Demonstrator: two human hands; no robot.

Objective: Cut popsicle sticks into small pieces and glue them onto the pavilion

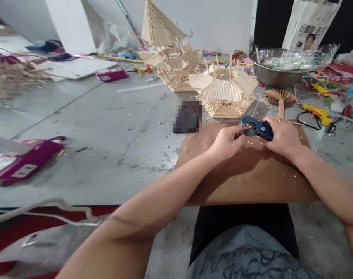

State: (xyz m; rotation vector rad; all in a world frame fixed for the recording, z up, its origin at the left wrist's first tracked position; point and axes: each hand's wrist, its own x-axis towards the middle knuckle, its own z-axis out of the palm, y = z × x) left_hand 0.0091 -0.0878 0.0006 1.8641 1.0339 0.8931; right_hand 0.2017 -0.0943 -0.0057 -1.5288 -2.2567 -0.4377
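Observation:
My right hand [284, 135] is closed around the handles of a blue pipe cutter [259, 130] with a dark blade, its jaws pointing left. My left hand [227, 141] pinches at those jaws; whatever its fingertips hold is too small to make out. Both hands are over a brown board [237, 178] strewn with pale wood crumbs. Just beyond it stands a low six-sided model [223, 91] built of thin wooden sticks, with short posts on top. Behind that, to the left, rises a taller tiered stick model [165, 42] with a pointed roof.
A pixelated dark object [187, 118] touches the board's far left corner. On the right are a yellow glue gun [317, 112], a folded brown paper fan [281, 97] and a metal bowl [272, 75] holding plastic-wrapped sticks. A purple power strip [33, 159] sits at left.

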